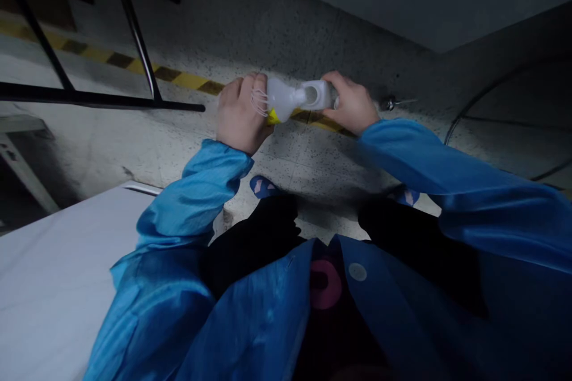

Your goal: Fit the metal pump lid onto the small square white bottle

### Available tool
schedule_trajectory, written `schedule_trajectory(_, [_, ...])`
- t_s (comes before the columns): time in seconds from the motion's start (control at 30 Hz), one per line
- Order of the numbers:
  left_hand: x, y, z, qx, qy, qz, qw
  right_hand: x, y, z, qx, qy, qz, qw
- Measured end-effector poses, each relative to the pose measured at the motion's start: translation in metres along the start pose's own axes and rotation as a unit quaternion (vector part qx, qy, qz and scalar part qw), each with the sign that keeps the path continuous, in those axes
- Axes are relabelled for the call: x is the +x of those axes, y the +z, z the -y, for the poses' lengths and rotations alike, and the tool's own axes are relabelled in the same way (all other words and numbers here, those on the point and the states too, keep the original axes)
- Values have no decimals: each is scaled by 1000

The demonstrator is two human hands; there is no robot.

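My left hand [245, 108] is closed around a translucent white bottle [279, 97] with a narrow neck and a patch of yellow on its underside. Thin white loops lie along the fingers. In my right hand [355, 103], thumb and fingers pinch a small white boxy container [322, 95] with a round opening in its face. The bottle's neck points right and meets the container's left end; whether the two are joined I cannot tell. Both are held in the air above the floor.
Yellow-and-black tape [179, 77] crosses the floor. A black metal frame [134, 30] stands at upper left, a white surface [58, 274] at lower left. A grey cabinet [393, 0] fills the upper right. A dark cable [473, 98] curves at right.
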State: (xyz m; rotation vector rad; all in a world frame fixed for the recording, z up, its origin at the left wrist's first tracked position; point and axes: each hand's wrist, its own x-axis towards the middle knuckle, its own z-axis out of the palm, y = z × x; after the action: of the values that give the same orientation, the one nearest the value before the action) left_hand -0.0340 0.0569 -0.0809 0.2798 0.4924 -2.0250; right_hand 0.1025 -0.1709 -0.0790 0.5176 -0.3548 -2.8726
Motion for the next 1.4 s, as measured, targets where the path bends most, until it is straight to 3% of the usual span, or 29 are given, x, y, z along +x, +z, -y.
schedule_trajectory(0.2, [-1,-5,-5,-8,-19,20,1000,0,-1,-2,9,5,10,1000])
schedule_trajectory(0.43, [-1,-5,-5,47,10,5,999,-2,-1,-1,20,4,3,1000])
schedule_trajectory(0.73, [0,-14,-13,22,-27,51,998,-2,0,-2,32,-6,-4,999])
schedule_trajectory(1.1, [1,-13,-14,71,-3,29,997,-2,-1,-1,27,1,-5,1000])
schedule_trajectory(1.4, [1,-15,-14,11,-24,31,999,-2,2,-4,32,1,-4,999])
